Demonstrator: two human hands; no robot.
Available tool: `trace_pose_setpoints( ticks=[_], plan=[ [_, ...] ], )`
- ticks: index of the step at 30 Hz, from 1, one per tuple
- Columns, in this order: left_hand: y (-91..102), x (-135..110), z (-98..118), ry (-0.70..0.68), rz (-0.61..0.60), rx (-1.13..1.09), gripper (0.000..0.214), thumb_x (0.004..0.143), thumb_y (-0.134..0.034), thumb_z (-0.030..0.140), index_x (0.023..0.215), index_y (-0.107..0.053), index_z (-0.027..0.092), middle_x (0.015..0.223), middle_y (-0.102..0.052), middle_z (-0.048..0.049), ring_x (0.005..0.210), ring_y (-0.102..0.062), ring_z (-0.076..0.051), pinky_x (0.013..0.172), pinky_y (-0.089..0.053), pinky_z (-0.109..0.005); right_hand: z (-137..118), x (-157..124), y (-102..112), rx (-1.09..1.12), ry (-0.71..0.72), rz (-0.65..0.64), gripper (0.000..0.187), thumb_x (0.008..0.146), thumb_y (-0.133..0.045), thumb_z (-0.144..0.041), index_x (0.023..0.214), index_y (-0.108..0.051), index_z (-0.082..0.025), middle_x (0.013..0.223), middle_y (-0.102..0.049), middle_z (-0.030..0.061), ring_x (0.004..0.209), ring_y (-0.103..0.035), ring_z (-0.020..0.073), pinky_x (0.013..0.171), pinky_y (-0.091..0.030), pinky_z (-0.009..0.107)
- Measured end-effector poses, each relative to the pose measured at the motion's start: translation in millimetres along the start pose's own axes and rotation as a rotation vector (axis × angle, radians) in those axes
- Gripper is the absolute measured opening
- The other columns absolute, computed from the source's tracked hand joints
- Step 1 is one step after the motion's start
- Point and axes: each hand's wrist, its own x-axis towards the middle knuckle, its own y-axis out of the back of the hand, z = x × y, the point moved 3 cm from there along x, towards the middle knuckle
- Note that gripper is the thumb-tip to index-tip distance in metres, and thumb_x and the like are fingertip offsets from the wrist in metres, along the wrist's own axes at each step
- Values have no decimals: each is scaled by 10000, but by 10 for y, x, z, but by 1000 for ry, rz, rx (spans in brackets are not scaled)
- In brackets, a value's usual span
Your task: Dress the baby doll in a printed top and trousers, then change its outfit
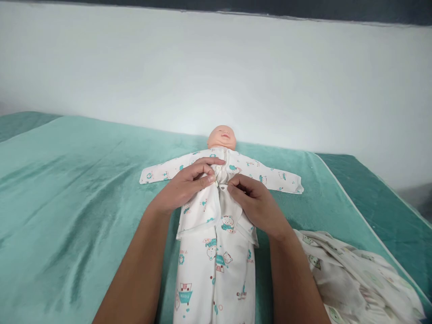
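Note:
A baby doll [222, 137] lies on its back, head toward the wall, arms spread wide. It wears a white printed jacket [199, 211] with a front opening and matching trousers [197, 279]. At the chest, my left hand [189, 180] pinches one front edge of the jacket, near a small button. My right hand [251, 195] pinches the opposite edge, with its fingers curled. Below my hands the two front panels hang apart over the trousers. Whatever lies right between my fingertips is partly hidden.
A crumpled white cloth with green prints [357, 274] lies at the right, beside my right forearm. Under everything spreads a light green blanket [84, 202], over a darker green cover [388, 211]. A white wall [202, 67] rises behind the doll's head.

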Motion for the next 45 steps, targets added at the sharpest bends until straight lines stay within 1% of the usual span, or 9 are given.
trace_pose_setpoints(
  ticks=[4, 11, 15, 19, 24, 28, 32, 38, 45],
  plan=[
    [-5, 15, -37, 3, 158, -159, 228, 942, -580, 369, 793, -600, 197, 1437, -570, -58, 1319, -519, -248, 1077, -417, -389, 67, 27, 25, 175, -49, 223, 173, 862, -582, -308, 729, -533, -208, 685, -432, -45, 636, -371, 111, 594, -322, 253],
    [380, -85, -447, 261, 1088, -438, 153, 882, -626, 314, 906, -660, 166, 836, -621, -5, 715, -592, -114, 675, -489, -255, 406, -59, 387, 488, -259, 1170, 134, 764, -562, -309, 699, -486, -220, 724, -424, -30, 656, -394, 130, 584, -412, 270],
    [520, -144, -564, 267, 1307, -429, 159, 932, -541, 322, 858, -574, 185, 908, -617, -23, 831, -630, -134, 710, -503, -273, 438, -112, 514, 418, -139, 1402, 97, 797, -524, -304, 742, -489, -232, 766, -458, -15, 718, -477, 147, 659, -470, 288],
    [409, -77, -464, 183, 1146, 18, 138, 896, -570, 328, 924, -637, 211, 1075, -673, -37, 1048, -628, -182, 956, -498, -345, 311, -79, 387, 208, 85, 1321, 122, 830, -554, -323, 898, -565, -223, 951, -602, 5, 917, -588, 159, 887, -483, 328],
    [175, 114, -426, 42, 607, 538, 258, 923, -490, 288, 1031, -715, 223, 1264, -674, -63, 1263, -544, -240, 1130, -389, -417, 280, 78, 97, -40, 3, 782, 317, 844, -596, -329, 1137, -655, -226, 1174, -673, 58, 1066, -586, 204, 1001, -440, 401],
    [207, 188, -572, 132, 497, 716, 372, 973, -414, 280, 1214, -696, 284, 1342, -659, -38, 1289, -538, -235, 1143, -349, -432, 387, 180, 72, -96, -60, 529, 382, 904, -530, -397, 1226, -661, -239, 1344, -649, 70, 1231, -565, 225, 1097, -406, 439],
    [266, 225, -659, 216, 443, 930, 450, 986, -381, 232, 1360, -607, 339, 1390, -637, -31, 1299, -537, -247, 1127, -327, -451, 524, 300, 189, -350, 11, 403, 480, 932, -376, -246, 1355, -602, -268, 1478, -569, 27, 1437, -426, 202, 1242, -191, 509],
    [438, 125, -643, 314, 451, 1104, 474, 969, -350, 181, 1298, -646, 349, 1228, -702, -53, 1132, -628, -263, 964, -431, -414, 681, 317, 380, -746, -132, 438, 641, 844, -331, -80, 1389, -592, -295, 1522, -517, -16, 1487, -363, 244, 1223, -107, 625],
    [532, 65, -678, 369, 479, 1016, 474, 955, -356, 176, 1273, -669, 335, 1258, -695, -42, 1166, -609, -269, 961, -437, -422, 614, 233, 461, -784, -172, 593, 531, 878, -351, -141, 1296, -666, -231, 1474, -572, 57, 1444, -425, 285, 1211, -134, 643]
  ],
)
